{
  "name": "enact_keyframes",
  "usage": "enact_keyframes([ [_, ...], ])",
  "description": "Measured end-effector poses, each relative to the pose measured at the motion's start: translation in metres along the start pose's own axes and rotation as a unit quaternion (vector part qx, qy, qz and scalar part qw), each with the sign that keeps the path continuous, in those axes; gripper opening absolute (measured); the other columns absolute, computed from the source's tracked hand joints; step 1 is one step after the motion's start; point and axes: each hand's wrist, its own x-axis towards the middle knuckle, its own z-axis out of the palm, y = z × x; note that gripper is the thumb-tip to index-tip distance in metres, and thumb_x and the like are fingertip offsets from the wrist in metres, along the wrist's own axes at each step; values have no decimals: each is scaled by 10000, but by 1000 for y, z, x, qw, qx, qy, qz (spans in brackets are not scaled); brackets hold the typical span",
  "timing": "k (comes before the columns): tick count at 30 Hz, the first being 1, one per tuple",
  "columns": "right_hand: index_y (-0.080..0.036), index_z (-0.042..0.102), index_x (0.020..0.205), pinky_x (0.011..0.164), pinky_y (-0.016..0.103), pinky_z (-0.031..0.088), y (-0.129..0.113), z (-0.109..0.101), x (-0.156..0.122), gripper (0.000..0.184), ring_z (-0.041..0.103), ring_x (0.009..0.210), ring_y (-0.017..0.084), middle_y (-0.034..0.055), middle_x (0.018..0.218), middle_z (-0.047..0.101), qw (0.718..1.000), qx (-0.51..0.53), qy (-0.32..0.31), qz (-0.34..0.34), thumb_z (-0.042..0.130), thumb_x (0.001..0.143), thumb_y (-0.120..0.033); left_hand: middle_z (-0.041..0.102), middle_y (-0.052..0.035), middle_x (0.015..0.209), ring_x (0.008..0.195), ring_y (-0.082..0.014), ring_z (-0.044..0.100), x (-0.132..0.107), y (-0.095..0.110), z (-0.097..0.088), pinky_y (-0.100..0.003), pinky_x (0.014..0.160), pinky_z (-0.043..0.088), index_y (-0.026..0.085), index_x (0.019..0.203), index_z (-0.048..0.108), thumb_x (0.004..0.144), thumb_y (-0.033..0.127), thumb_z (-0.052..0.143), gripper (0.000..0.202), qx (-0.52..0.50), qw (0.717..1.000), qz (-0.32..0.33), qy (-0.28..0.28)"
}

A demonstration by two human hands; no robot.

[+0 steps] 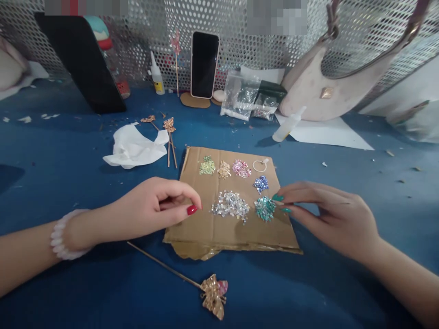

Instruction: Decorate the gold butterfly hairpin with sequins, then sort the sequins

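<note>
A brown cardboard sheet (206,224) lies on the blue table and carries several small heaps of sparkling stones: silver (230,204), teal (265,208), blue (261,183), pink (241,168), gold (224,169) and green (207,166). My left hand (154,208) rests on the sheet's left part, its fingers curled and thumb against fingertips; what they pinch is hidden. My right hand (329,212) lies at the sheet's right edge, fingers pressed together, tips touching the teal heap. A gold butterfly hairpin (212,294) lies in front of the sheet.
Two more gold hairpins (168,132) and a crumpled white tissue (133,147) lie behind the left hand. A phone (204,64), glue bottles (287,125), plastic bags of stones (245,98), a pale handbag (318,87) and a dark tablet (82,64) stand along the perforated back wall.
</note>
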Motion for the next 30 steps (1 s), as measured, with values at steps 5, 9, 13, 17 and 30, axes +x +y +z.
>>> enact_keyframes([
  [5, -210, 585, 838, 707, 202, 532, -11, 7, 5, 204, 651, 790, 105, 35, 791, 679, 997, 74, 18, -1, 571, 774, -16, 209, 88, 532, 443, -50, 241, -5, 6, -1, -138, 446, 278, 194, 889, 609, 808, 217, 556, 99, -54, 998, 21, 4],
  [9, -222, 599, 830, 661, 244, 552, -32, 18, 16, 155, 658, 740, 129, 4, 744, 669, 976, 218, -5, 5, 597, 773, -78, 185, 90, 535, 454, -53, 209, -12, 10, 3, -156, 459, 259, 200, 886, 614, 803, 205, 579, 90, -94, 995, 12, -24],
  [13, -217, 618, 797, 596, 220, 555, -51, 25, 34, 135, 668, 678, 129, 0, 725, 686, 955, 296, 3, 21, 644, 746, -94, 182, 91, 525, 455, -52, 199, -12, 10, 6, -159, 453, 233, 201, 875, 621, 811, 205, 575, 79, -144, 988, -14, -47],
  [17, -217, 623, 751, 612, 209, 558, -56, 30, 50, 116, 673, 687, 124, 2, 736, 697, 945, 323, 28, 40, 669, 730, -113, 191, 94, 515, 448, -44, 183, -10, 8, 5, -151, 435, 209, 177, 832, 622, 804, 189, 574, 56, -190, 980, -27, -51],
  [30, -240, 622, 766, 653, 156, 565, -52, 39, 67, 127, 682, 705, 109, -12, 762, 707, 956, 293, -20, 5, 660, 745, -121, 265, 94, 482, 424, -41, 199, -7, 8, 3, -151, 418, 240, 157, 774, 612, 784, 260, 579, 109, -214, 967, -134, -47],
])
